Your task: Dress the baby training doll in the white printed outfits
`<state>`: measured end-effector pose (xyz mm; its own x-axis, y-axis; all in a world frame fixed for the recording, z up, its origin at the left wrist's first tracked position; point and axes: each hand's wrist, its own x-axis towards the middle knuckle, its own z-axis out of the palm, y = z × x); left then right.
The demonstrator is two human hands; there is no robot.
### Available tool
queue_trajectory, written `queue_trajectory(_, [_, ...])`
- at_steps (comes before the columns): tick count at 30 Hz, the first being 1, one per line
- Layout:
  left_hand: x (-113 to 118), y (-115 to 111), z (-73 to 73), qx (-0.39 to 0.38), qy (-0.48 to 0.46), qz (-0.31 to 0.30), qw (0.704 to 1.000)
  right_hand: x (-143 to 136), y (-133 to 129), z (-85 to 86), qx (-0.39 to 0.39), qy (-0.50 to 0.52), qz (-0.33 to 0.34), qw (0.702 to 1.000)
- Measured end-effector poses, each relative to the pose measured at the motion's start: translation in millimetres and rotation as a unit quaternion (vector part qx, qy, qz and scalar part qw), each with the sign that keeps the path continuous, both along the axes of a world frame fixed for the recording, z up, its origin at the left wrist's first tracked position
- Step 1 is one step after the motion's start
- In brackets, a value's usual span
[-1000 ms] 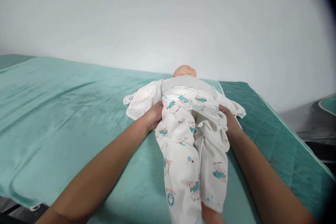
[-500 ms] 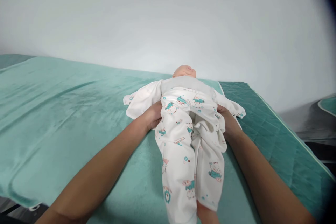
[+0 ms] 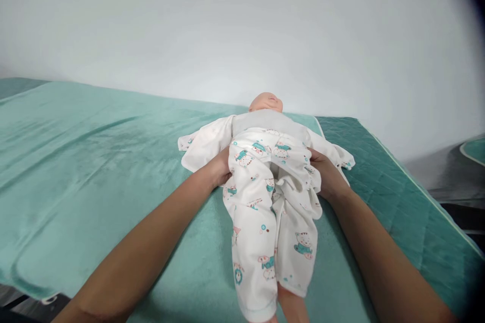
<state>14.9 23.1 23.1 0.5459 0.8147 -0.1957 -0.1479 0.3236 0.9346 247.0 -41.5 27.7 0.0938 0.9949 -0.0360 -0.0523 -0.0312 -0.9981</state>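
A baby doll (image 3: 266,102) lies on its back with its head at the far end, in a white long-sleeved top (image 3: 210,142) with the arms spread out. White pants (image 3: 253,237) printed with small animals cover its hips and legs, with one leg (image 3: 292,305) bare below the cuff. My left hand (image 3: 220,167) is closed on the left side of the pants near the waist, its fingertips hidden by the cloth. On the opposite side my right hand (image 3: 325,174) grips the pants at hip height, its fingers mostly tucked behind the fabric.
A smooth green cover (image 3: 94,161) spreads over the bed under the doll. Darker quilted bedding (image 3: 382,181) shows at the right. A white wall (image 3: 235,35) rises right behind the doll's head.
The pants have shifted slightly up and to the left, with both hands moving along with them. Both pant cuffs now sit a little higher in view.
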Motion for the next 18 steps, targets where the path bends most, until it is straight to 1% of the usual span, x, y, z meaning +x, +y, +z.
queue_trajectory(2, [0, 2, -1.9, -0.050, -0.024, 0.006, 0.998, 1, 0, -0.1, 0.002, -0.007, 0.002, 1.000])
queue_trajectory(4, [-2, 5, -2.4, -0.073, -0.039, 0.021, 0.996, 3, 0, -1.4, 0.000, -0.008, 0.004, 1.000])
queue_trajectory(8, [-8, 11, 1.6, -0.078, -0.049, 0.039, 0.995, 6, 0, -5.0, -0.002, 0.004, 0.005, 1.000])
queue_trajectory(14, [-13, 14, 11.5, -0.098, -0.051, 0.041, 0.993, 8, 1, -8.6, 0.003, -0.027, 0.009, 1.000])
queue_trajectory(16, [-15, 14, 14.8, -0.093, -0.042, 0.049, 0.994, 8, 2, -10.0, 0.001, -0.014, 0.012, 1.000])
queue_trajectory(18, [-17, 13, 17.8, -0.071, -0.023, 0.051, 0.996, 10, 2, -11.8, 0.000, 0.003, 0.015, 1.000])
